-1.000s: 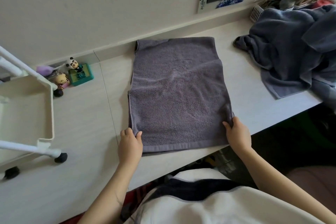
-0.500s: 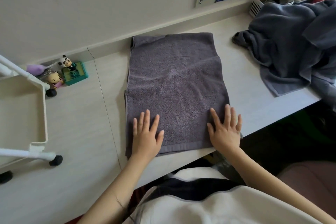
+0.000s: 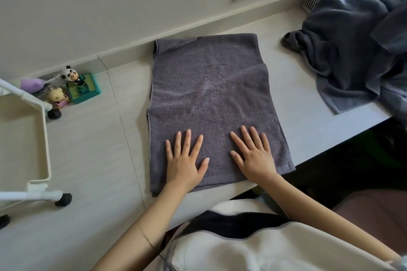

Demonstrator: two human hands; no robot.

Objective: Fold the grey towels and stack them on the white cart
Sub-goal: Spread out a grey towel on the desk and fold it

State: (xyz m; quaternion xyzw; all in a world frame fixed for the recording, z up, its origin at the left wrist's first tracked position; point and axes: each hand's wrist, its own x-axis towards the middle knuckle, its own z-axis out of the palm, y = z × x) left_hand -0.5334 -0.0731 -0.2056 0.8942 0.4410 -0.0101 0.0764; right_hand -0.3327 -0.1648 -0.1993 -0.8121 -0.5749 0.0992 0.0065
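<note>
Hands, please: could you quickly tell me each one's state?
Left hand: open, flat on the grey towel, holding nothing.
Right hand: open, flat on it too.

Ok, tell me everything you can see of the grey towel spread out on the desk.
The grey towel is terry cloth with a flat hemmed band along its near edge. It lies folded, in layers that do not line up along the left and right sides and at the far left corner, lengthwise away from the person on the white desk, with faint creases across its middle. Its far edge sits close to the wall. The left hand and right hand press flat on its near end, fingers spread.
</note>
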